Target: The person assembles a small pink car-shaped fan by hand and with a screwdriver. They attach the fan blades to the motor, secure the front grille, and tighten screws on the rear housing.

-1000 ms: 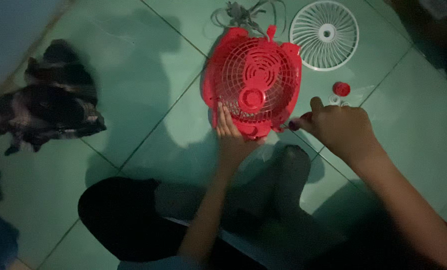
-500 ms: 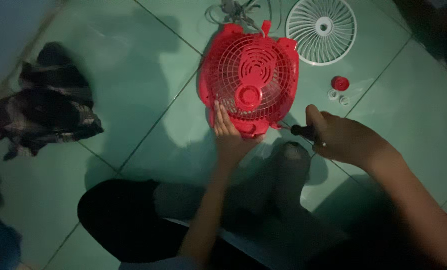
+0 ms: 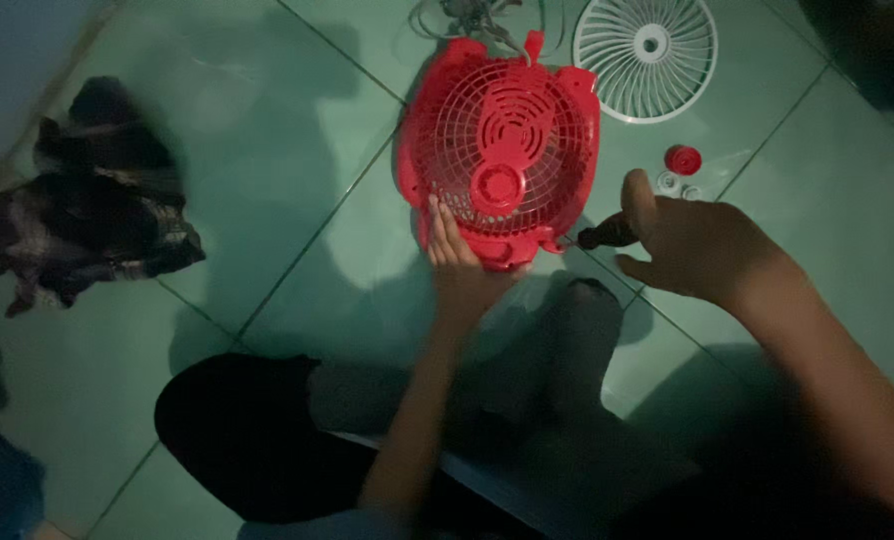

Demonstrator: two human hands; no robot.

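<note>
Red fan housing (image 3: 502, 150) lies under the left hand (image 3: 455, 262), fingers flat on its lower rim; right hand (image 3: 695, 245) grips a dark-handled screwdriver (image 3: 607, 235) at its lower-right edge

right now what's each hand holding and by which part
The right hand grips a dark-handled screwdriver by its handle. The left hand lies flat on the red plastic fan grille at its lower edge.

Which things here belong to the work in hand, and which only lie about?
In use:
- red plastic fan grille housing, steadied by left hand
- dark-handled screwdriver, held by right hand

Lying about:
- white round fan grille
- small red cap
- dark crumpled cloth
</note>
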